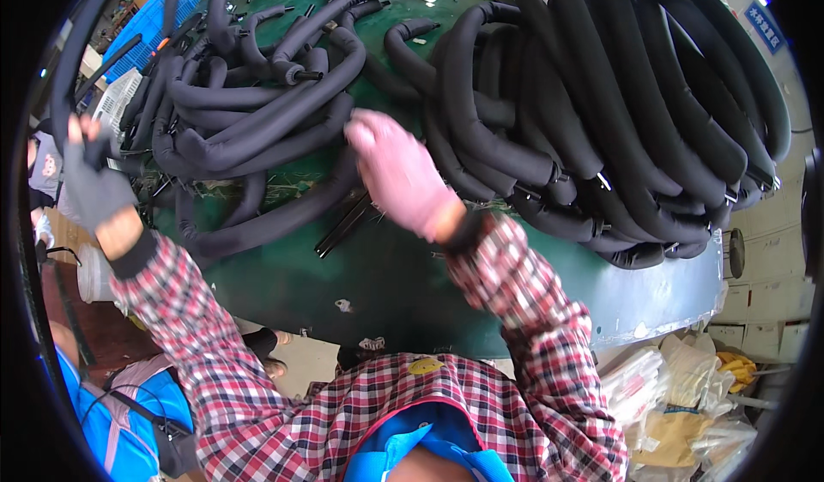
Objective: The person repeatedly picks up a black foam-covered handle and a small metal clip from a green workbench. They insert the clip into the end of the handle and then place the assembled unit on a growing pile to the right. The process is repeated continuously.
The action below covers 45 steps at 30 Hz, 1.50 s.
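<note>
My left hand (99,177), in a grey glove with bare fingertips, is raised at the left. Its fingers curl against a long black foam-covered tube (64,87) that runs up along the left rim of the view. My right hand (402,173), in a pink glove, hovers over the table's middle with its fingers folded together. Whatever lies inside that fist is hidden. Close by it, a curved black foam tube (283,224) lies on the table. Below the glove lie several thin black rods (342,227).
A green table (412,297) carries a tangle of foam tubes (257,104) at left and a large heap (592,113) at right. A blue basket (159,23) and a white basket (120,96) stand far left. Plastic bags (687,396) lie at lower right, a white bucket (94,272) at left.
</note>
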### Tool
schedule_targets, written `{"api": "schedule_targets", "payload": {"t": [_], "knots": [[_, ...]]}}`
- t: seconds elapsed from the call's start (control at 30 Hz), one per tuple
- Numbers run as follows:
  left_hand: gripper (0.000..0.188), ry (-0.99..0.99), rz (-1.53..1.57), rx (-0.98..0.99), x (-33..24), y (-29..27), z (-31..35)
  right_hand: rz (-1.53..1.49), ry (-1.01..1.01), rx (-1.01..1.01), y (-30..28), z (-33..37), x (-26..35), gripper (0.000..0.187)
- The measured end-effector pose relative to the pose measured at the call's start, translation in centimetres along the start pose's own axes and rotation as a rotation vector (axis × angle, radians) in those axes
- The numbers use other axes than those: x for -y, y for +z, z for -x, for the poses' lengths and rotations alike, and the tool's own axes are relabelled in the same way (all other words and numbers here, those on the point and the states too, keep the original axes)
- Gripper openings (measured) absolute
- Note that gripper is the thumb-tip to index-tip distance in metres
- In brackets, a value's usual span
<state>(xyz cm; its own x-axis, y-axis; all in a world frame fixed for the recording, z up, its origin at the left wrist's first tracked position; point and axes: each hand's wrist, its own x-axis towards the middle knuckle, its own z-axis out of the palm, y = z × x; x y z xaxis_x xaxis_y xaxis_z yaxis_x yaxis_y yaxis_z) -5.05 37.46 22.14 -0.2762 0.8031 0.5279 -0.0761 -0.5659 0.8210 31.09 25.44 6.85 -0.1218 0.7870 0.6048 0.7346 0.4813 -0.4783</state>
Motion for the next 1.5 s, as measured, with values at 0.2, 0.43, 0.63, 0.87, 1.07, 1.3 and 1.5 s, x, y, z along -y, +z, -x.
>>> {"api": "schedule_targets", "payload": {"t": [0.2,0.43,0.63,0.87,1.07,1.3,1.5], "knots": [[0.023,-0.110,0.381,0.063,-2.3,-9.7,9.9,0.532,0.570,0.041,8.1,-5.6,-15.3,0.019],[0.032,-0.159,0.389,-0.341,-6.4,-14.7,19.7,0.582,0.555,0.212,6.9,-8.3,-15.4,0.023],[0.029,-0.136,0.413,-0.201,-7.1,-16.9,22.7,-0.149,0.511,-0.241,3.5,-11.2,-13.6,0.045],[0.036,-0.124,0.381,-0.322,-5.8,-16.8,23.0,-0.150,0.131,0.071,8.0,-6.4,-5.0,0.040],[0.023,-0.133,0.495,-0.109,-5.6,-16.7,24.1,0.652,0.283,-0.144,3.5,-6.2,-10.6,0.036],[0.027,-0.199,0.400,-0.233,-4.3,-16.3,24.9,1.051,0.827,0.404,1.1,-8.5,-14.0,0.046],[0.026,-0.139,0.517,-0.017,-4.4,-20.3,25.3,0.555,0.711,0.286,-6.7,-11.2,-11.5,0.050]]}}
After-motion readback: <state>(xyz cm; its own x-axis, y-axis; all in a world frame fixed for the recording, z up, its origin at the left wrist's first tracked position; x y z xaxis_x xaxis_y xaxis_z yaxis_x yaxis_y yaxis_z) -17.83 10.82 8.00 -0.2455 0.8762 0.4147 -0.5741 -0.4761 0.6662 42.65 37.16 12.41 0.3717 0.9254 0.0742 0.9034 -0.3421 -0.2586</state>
